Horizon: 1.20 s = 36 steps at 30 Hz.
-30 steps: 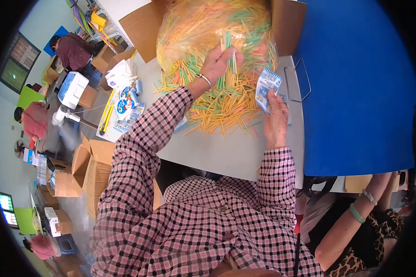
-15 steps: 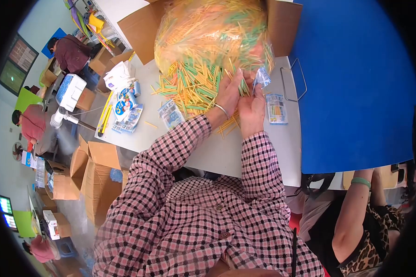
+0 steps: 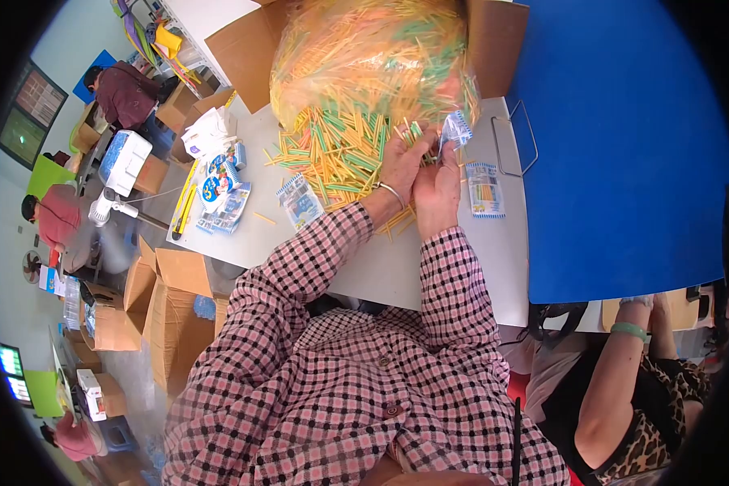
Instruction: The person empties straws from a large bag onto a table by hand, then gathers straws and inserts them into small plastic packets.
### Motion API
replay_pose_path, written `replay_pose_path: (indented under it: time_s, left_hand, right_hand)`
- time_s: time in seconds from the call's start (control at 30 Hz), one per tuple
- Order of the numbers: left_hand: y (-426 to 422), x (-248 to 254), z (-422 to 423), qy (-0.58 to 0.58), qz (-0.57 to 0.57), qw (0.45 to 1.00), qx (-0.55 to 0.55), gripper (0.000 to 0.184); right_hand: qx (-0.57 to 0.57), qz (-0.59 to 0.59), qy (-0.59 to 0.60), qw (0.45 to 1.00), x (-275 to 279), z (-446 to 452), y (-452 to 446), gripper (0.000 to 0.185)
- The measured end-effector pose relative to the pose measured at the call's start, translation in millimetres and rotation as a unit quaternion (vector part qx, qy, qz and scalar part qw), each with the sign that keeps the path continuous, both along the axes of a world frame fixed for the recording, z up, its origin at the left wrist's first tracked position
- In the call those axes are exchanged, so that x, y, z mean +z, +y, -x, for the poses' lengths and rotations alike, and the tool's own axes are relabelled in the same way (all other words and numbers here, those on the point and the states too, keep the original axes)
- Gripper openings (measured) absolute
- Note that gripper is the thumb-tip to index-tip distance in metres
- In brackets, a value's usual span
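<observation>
My left hand is closed around a small bunch of thin coloured sticks, their tips showing above its fingers. Close against it, my right hand grips a small clear packet with blue-striped edges, held up on the right. Below and left of the hands spreads a loose heap of yellow, green and orange sticks. Behind the heap bulges a large clear plastic bag of the same sticks. Flat packets lie on either side, one on the left and one on the right.
An open cardboard box surrounds the big bag. On the white table lie a yellow cutter knife, blue-and-white packs and a wire stand. A blue board is at right, beside a co-worker's arm.
The bunch of sticks has shifted left and up with my left hand. The small packet has turned more upright in my right hand, which has drawn slightly left.
</observation>
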State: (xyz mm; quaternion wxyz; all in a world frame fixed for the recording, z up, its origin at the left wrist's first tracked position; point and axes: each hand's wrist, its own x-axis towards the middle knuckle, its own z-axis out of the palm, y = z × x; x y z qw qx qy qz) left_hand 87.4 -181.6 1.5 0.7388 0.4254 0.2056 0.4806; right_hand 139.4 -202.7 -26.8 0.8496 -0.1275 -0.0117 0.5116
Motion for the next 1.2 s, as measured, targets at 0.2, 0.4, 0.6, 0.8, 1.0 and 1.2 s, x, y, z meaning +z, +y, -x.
replay_pose_path:
  time_s: [0.2, 0.4, 0.6, 0.8, 1.0, 1.2]
  left_hand:
    - [22, 4, 2, -0.033, 0.088, 0.996, -0.008, 0.016]
    - [53, 30, 21, -0.003, 0.059, 0.998, -0.018, 0.023]
    - [69, 52, 39, -0.008, 0.027, 0.999, -0.041, 0.023]
    - [68, 68, 54, 0.018, -0.038, 0.994, -0.096, 0.022]
    - [53, 78, 61, 0.058, -0.061, 0.988, -0.131, 0.023]
    - [31, 81, 61, 0.158, -0.089, 0.969, -0.171, 0.023]
  right_hand:
    - [-0.043, 0.026, -0.076, 0.996, 15, -2, -10, 0.025]
    - [-0.024, 0.037, -0.226, 0.973, 20, -20, -33, 0.018]
    - [0.026, 0.09, -0.376, 0.922, 24, -20, -40, 0.015]
    - [0.109, 0.074, -0.44, 0.888, 31, -21, -48, 0.018]
    - [0.167, 0.073, -0.493, 0.851, 31, -25, -54, 0.022]
    - [0.203, 0.051, -0.524, 0.826, 29, -29, -55, 0.022]
